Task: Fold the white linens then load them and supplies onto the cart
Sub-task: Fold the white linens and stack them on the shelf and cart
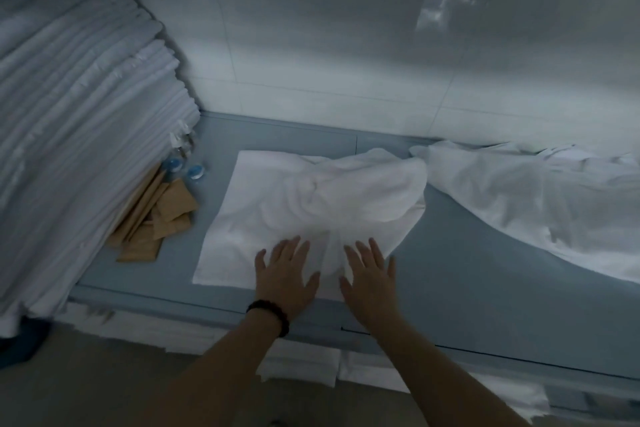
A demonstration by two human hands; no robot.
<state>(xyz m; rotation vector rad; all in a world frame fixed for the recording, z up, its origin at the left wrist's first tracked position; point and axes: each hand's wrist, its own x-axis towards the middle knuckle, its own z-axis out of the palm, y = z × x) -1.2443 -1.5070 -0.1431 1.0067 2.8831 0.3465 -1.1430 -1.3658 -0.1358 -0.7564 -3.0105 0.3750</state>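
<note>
1. Head view: a white towel is seen lying on a blue-grey counter, near its front edge and roughly in the middle of the frame.
2. The towel's long axis is laid left to right, about parallel to the counter's front edge. The left part is spread flat with a straight left edge, and the right part is rumpled and bunched.
3. The bunched right end is pointed toward a loose white sheet, which is heaped on the right of the counter. The two seem to touch at the far corner, though this cannot be told for sure.
4. The left hand is laid palm down on the towel's near edge with fingers straight and spread. A dark bead bracelet is worn on that wrist.
5. The right hand is laid palm down just beside it on the same near edge, fingers also spread. Nothing is pinched by either hand, and both are slightly blurred.
6. A tall stack of folded linens is seen at the left.
7. Brown paper packets are lying against the stack's foot, left of the towel and apart from it.
8. Blue-capped bottles are seen just behind the packets.
9. A tiled wall is seen behind the counter.
</note>
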